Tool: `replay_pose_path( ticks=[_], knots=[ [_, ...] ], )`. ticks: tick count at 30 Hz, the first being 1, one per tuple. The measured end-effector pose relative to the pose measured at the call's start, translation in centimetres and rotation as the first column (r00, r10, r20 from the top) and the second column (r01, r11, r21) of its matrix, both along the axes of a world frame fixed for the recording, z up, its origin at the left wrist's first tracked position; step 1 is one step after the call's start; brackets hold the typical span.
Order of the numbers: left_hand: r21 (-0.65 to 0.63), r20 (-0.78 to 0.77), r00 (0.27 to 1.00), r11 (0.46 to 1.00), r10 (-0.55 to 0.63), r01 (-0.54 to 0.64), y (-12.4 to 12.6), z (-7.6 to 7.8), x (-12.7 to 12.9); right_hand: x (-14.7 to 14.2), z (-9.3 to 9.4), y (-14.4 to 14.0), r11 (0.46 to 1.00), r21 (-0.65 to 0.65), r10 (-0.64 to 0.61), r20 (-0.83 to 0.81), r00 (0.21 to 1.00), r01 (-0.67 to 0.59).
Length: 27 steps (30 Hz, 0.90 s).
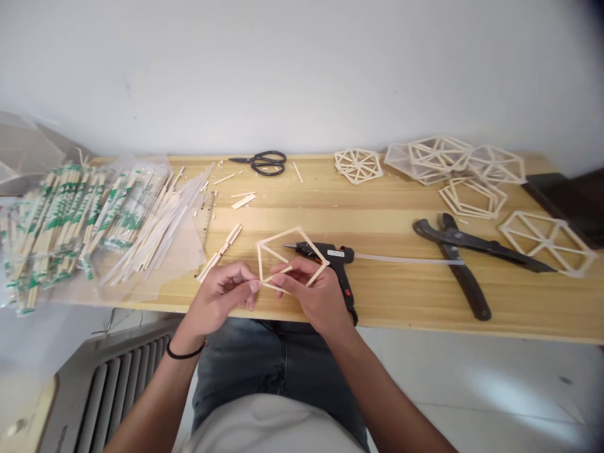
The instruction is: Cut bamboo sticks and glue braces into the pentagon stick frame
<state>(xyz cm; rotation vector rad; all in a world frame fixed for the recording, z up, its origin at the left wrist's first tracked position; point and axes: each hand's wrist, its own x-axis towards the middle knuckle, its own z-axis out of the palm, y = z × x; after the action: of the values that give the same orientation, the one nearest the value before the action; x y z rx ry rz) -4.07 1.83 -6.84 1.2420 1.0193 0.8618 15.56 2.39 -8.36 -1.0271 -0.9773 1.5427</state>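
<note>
A pentagon-shaped wooden stick frame [279, 236] is held up over the table's front edge, with shorter sticks running inside it. My right hand [321, 294] grips its right and lower side between thumb and fingers. At the lower left corner, the thumb and fingertips of my left hand [221, 297] are pinched together on the frame. Behind my right hand a black glue gun [340, 267] lies on its side, partly covered, a long pale glue stick [406, 258] coming out of its back. Short cut sticks [221, 253] lie just beyond my left hand.
Bagged chopsticks [61, 220] and loose sticks [151, 236] crowd the left. Black scissors [267, 163] and wood scraps lie at the back. Finished stick frames [438, 157] are piled back right, another frame [547, 242] nearer. Large black pliers [455, 239] rest on the right.
</note>
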Motion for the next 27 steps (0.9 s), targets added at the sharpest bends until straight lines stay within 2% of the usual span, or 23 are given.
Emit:
replay_pose_path(
  ticks=[14,27],
  knots=[
    [0.038,-0.020,0.999,0.999,-0.026,0.026,-0.02,-0.22,-0.28,0.02,-0.11,-0.04,1.000,-0.014,0.006,0.012,1.000,-0.005],
    [0.066,-0.001,1.000,0.998,-0.023,0.023,-0.02,-0.27,-0.08,-0.04,-0.04,0.00,0.999,0.030,0.027,0.068,0.997,-0.029]
  ],
)
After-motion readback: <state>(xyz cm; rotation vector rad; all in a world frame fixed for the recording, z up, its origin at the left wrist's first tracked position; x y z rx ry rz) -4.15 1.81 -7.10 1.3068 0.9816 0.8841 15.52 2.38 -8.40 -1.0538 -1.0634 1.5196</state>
